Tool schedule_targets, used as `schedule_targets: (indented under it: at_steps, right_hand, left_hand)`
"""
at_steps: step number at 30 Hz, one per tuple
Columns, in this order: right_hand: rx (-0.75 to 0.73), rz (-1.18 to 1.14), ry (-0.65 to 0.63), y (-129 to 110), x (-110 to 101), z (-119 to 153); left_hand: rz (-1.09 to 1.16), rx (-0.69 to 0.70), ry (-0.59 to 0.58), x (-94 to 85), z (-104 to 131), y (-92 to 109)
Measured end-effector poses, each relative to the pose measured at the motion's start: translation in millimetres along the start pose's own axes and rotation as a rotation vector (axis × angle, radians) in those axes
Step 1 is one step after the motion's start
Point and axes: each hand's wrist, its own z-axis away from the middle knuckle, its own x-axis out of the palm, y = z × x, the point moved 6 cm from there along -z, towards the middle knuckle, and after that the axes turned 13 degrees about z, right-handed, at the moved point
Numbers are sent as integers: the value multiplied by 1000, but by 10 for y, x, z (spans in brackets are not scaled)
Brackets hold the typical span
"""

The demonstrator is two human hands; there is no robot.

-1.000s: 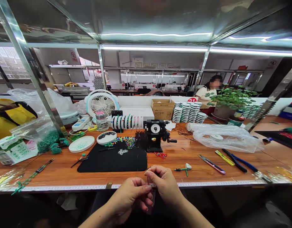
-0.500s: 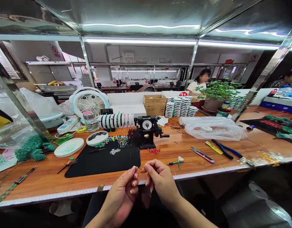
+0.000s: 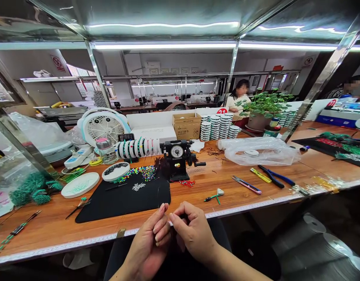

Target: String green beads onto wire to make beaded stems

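My left hand [image 3: 153, 240] is at the front edge of the table, thumb and fingertips pressed together. Close by on its right, my right hand [image 3: 196, 234] pinches with thumb and forefinger, the other fingers curled under. Whatever lies between the fingertips is too fine to make out. Just beyond my left fingertips is a black mat [image 3: 121, 203] bearing a small heap of white bits [image 3: 138, 187] and many coloured beads [image 3: 145, 172]. Past the hands stands a black hand-cranked winder [image 3: 177, 158] with a dial, and white spools [image 3: 139, 147] are lined up on its left.
On the right lie a craft knife [image 3: 246, 185], a yellow-handled tool [image 3: 261, 175], pliers [image 3: 275, 176] and a small green-and-white piece [image 3: 214, 196]. Stacked spools [image 3: 219, 127], a cardboard box [image 3: 186, 127] and a fan [image 3: 104, 127] stand behind. A metal post [image 3: 323, 78] rises at right.
My hands have come closer together and sit slightly lower, the right one having shifted left. The camera view has turned a little to the right.
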Motion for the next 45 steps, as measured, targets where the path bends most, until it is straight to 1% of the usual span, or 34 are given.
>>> schedule_targets:
  at_steps: [3, 6, 8, 18, 32, 38, 45]
  right_hand:
    - [-16, -4, 72, -37, -31, 11]
    - [-76, 114, 156, -110, -71, 26]
    - [-101, 178, 181, -145, -79, 33]
    - [-90, 218, 172, -160, -65, 30]
    - [-64, 229, 144, -153, -38, 38]
    - [-73, 258, 174, -173, -56, 40]
    - [-70, 264, 173, -170, -60, 55]
  left_hand:
    - [7, -16, -8, -11, -17, -6]
    - [35, -30, -11, -16, -27, -11]
    - [54, -40, -29, -5, -27, -19]
    - [90, -104, -83, 23, -4, -68]
    - [42, -94, -54, -20, 3, -80]
    - [62, -83, -30, -47, -2, -68]
    - [61, -90, -55, -35, 2, -75]
